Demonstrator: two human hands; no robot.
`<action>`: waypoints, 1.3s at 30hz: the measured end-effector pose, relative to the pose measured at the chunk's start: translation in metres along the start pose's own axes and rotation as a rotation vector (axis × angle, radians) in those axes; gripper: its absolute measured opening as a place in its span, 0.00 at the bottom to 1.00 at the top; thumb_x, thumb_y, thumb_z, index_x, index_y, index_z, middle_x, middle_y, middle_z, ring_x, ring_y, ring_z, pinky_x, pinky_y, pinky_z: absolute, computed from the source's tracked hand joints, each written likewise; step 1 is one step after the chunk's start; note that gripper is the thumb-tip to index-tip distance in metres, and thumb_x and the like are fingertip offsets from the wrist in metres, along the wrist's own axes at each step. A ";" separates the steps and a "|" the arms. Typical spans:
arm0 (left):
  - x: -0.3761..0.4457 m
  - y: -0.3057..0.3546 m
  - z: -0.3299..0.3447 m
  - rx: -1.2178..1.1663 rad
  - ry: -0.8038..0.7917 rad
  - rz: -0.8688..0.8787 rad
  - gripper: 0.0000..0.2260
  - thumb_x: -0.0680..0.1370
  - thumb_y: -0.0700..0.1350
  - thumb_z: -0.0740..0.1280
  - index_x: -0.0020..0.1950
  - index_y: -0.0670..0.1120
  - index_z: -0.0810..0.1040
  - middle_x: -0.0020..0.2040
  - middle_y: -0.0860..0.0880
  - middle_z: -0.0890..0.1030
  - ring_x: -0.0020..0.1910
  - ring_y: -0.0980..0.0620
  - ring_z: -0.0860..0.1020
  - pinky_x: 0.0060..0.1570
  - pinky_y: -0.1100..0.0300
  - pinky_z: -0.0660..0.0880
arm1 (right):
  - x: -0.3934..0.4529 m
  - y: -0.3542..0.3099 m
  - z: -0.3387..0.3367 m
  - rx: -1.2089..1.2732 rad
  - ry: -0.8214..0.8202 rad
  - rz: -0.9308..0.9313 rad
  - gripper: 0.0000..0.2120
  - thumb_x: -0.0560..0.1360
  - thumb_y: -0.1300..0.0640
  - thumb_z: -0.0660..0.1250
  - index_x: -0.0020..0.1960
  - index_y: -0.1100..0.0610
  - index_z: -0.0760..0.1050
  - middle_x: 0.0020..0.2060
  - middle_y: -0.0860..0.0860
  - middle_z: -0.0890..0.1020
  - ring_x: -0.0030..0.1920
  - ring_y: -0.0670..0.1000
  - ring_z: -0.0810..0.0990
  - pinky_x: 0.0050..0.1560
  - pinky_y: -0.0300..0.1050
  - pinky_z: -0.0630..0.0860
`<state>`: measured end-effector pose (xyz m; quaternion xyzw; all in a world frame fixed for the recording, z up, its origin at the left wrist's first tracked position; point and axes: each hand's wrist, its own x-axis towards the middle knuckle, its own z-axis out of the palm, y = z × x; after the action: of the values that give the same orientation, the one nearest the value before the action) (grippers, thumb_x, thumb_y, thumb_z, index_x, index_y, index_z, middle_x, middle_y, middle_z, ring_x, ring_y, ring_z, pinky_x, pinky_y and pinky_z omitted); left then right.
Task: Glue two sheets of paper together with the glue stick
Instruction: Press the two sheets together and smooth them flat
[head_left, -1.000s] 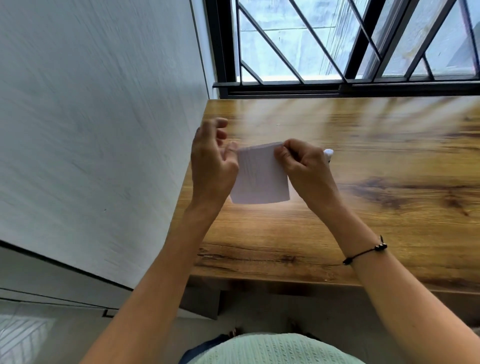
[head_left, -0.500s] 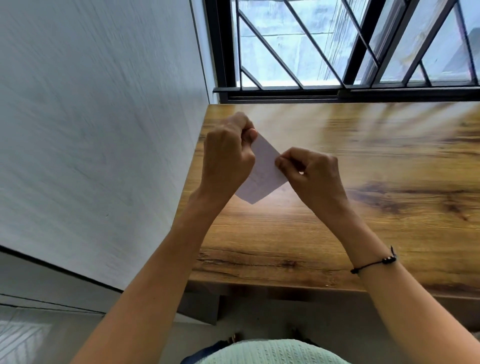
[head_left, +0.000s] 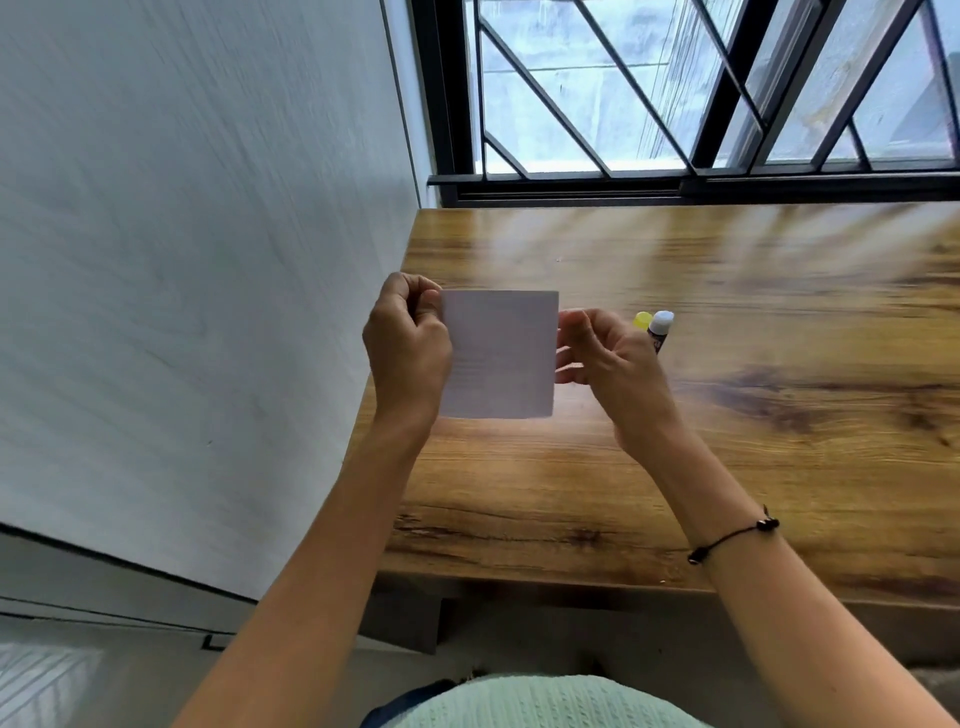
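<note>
A white square of paper (head_left: 501, 353) with faint lines showing through is held upright above the wooden table (head_left: 675, 467); I cannot tell whether it is one sheet or two. My left hand (head_left: 408, 348) pinches its upper left edge. My right hand (head_left: 608, 364) touches its right edge with the fingertips and thumb, fingers loosely curled. Just behind my right hand, the glue stick (head_left: 661, 327) lies on the table, its white end pointing away, with a yellow cap (head_left: 643, 319) beside it. The stick's lower part is hidden by my hand.
A grey-white wall (head_left: 208, 260) runs along the table's left edge. A black-framed window with diagonal bars (head_left: 675, 104) stands at the table's far edge. A black cord bracelet (head_left: 732, 538) is on my right wrist.
The paper has turned from a tilted diamond to a flat, square-on position. My right hand has loosened and shifted right, uncovering the glue stick and yellow cap.
</note>
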<state>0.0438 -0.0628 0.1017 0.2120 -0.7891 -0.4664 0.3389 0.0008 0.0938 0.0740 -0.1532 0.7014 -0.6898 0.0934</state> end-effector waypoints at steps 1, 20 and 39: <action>-0.003 0.000 0.003 -0.023 -0.003 -0.020 0.03 0.78 0.39 0.60 0.47 0.45 0.72 0.40 0.54 0.73 0.37 0.59 0.73 0.34 0.81 0.69 | 0.001 0.000 0.004 0.036 -0.023 0.011 0.21 0.69 0.42 0.61 0.48 0.58 0.76 0.41 0.56 0.80 0.40 0.53 0.77 0.40 0.49 0.76; 0.009 0.023 0.019 0.194 -0.232 0.349 0.04 0.75 0.36 0.63 0.41 0.41 0.72 0.35 0.51 0.73 0.32 0.60 0.69 0.34 0.77 0.66 | 0.023 -0.020 0.013 -0.686 -0.003 -0.310 0.13 0.73 0.59 0.64 0.30 0.57 0.71 0.22 0.44 0.67 0.25 0.47 0.66 0.27 0.39 0.61; -0.036 -0.068 0.044 0.326 -0.274 0.047 0.12 0.76 0.34 0.60 0.58 0.42 0.67 0.43 0.42 0.76 0.37 0.47 0.75 0.33 0.57 0.72 | 0.014 0.059 0.003 -0.786 0.192 -0.035 0.07 0.75 0.61 0.62 0.51 0.60 0.75 0.39 0.59 0.82 0.40 0.58 0.80 0.41 0.49 0.77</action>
<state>0.0370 -0.0454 0.0147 0.1800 -0.8976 -0.3488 0.2005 -0.0166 0.0867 0.0160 -0.1241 0.9146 -0.3817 -0.0501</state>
